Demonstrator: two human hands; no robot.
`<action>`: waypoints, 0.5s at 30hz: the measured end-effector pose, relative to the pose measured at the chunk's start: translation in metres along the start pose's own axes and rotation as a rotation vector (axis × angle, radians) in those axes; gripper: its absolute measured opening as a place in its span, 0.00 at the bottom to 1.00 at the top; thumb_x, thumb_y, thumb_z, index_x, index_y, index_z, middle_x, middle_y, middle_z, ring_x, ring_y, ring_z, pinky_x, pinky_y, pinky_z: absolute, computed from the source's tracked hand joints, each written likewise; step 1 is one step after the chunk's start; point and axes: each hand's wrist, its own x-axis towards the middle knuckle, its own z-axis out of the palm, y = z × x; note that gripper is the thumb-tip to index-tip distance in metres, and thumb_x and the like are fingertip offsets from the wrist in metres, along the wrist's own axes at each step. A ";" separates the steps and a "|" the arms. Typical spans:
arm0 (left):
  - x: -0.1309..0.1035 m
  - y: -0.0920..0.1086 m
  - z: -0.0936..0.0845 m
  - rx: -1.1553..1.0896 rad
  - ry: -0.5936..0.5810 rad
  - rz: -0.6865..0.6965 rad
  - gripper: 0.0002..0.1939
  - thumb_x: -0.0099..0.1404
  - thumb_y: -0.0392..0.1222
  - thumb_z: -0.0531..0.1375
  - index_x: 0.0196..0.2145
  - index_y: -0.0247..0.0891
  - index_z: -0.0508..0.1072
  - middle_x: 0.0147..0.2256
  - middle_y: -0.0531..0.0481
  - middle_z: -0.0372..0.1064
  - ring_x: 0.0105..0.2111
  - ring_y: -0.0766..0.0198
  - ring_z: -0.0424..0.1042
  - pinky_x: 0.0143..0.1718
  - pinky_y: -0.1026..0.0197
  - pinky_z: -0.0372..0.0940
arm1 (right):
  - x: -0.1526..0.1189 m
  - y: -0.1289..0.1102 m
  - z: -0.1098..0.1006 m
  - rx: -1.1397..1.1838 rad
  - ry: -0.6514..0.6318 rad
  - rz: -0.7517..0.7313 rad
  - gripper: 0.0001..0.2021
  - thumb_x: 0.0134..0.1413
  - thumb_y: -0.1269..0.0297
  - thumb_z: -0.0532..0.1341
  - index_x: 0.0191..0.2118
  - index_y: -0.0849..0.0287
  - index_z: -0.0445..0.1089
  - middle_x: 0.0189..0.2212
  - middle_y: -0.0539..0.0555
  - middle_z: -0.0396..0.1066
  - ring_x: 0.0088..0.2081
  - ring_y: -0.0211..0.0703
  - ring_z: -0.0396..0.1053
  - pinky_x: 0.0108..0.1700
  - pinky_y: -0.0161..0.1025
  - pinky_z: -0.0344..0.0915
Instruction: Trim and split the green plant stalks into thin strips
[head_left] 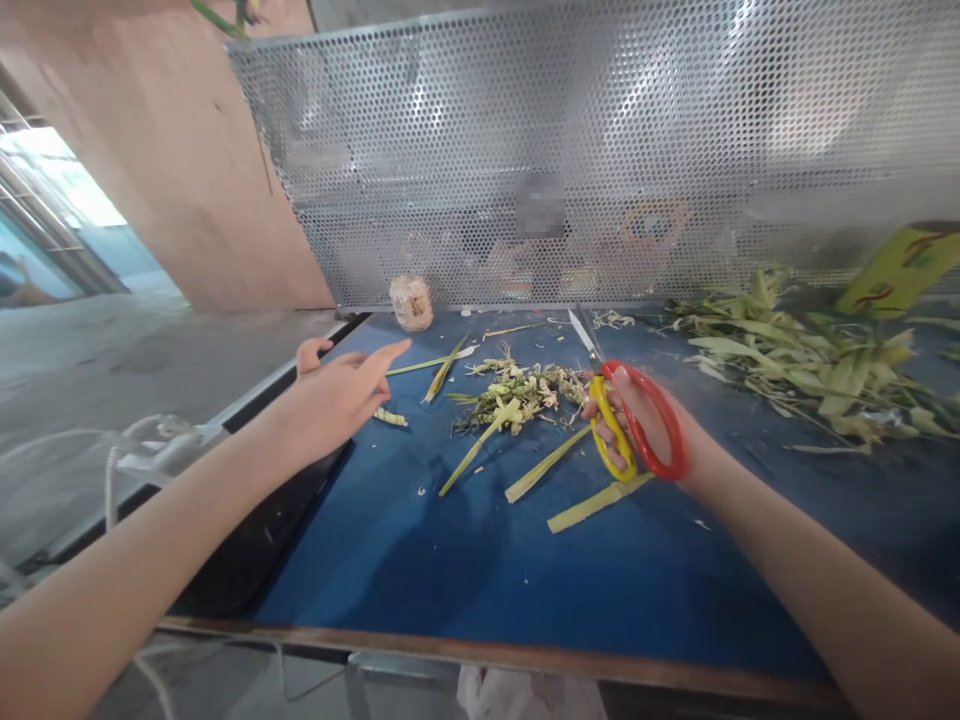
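Above the desk [465,570], the scissors [598,388] are clamped in the grip of the right hand [649,415], blades slightly parted; nothing is held by the left hand [341,390], its grip apart. Work appears partly done, judging by the scraps [525,395]; the leafy heap [810,360] seems left. Room is offered toward the front edge [480,645]; reach is limited behind by the perforated panel [525,120].

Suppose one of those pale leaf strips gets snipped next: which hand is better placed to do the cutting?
The right hand, probably: it holds the scissors, and a pale leaf strip lies nearby. The left hand, farther from that strip, appears to hold nothing.
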 end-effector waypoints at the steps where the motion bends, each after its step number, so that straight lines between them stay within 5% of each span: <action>1: 0.002 0.002 -0.005 -0.029 0.013 -0.005 0.23 0.61 0.38 0.47 0.54 0.40 0.58 0.31 0.49 0.74 0.43 0.55 0.68 0.52 0.46 0.41 | -0.001 0.000 0.000 -0.008 -0.002 -0.005 0.29 0.33 0.37 0.60 0.38 0.53 0.57 0.18 0.45 0.61 0.14 0.33 0.57 0.12 0.31 0.56; 5: 0.001 0.017 -0.017 -0.106 0.072 -0.058 0.20 0.60 0.41 0.51 0.50 0.43 0.62 0.29 0.52 0.75 0.42 0.56 0.69 0.52 0.48 0.42 | -0.004 -0.001 -0.001 -0.040 -0.052 -0.015 0.26 0.39 0.39 0.58 0.38 0.54 0.58 0.16 0.44 0.59 0.13 0.32 0.55 0.12 0.31 0.56; 10: 0.002 0.022 -0.009 -0.065 0.042 -0.198 0.19 0.61 0.44 0.50 0.50 0.40 0.64 0.27 0.49 0.74 0.38 0.55 0.71 0.51 0.49 0.46 | -0.001 0.004 -0.003 -0.007 -0.105 -0.040 0.22 0.44 0.43 0.58 0.37 0.55 0.58 0.21 0.46 0.63 0.16 0.31 0.57 0.12 0.29 0.58; 13: 0.000 0.015 -0.001 0.071 0.018 -0.296 0.27 0.61 0.40 0.47 0.58 0.32 0.52 0.40 0.36 0.72 0.46 0.47 0.67 0.49 0.43 0.47 | 0.003 0.007 -0.004 -0.007 -0.068 -0.068 0.22 0.43 0.43 0.59 0.37 0.54 0.57 0.23 0.47 0.64 0.16 0.30 0.58 0.12 0.29 0.58; 15: -0.009 0.012 0.005 0.099 -0.007 -0.235 0.34 0.60 0.38 0.47 0.61 0.30 0.39 0.50 0.30 0.63 0.54 0.42 0.58 0.49 0.39 0.45 | 0.004 0.006 -0.004 -0.003 -0.023 -0.061 0.23 0.41 0.42 0.60 0.37 0.54 0.56 0.23 0.46 0.64 0.16 0.31 0.58 0.11 0.29 0.58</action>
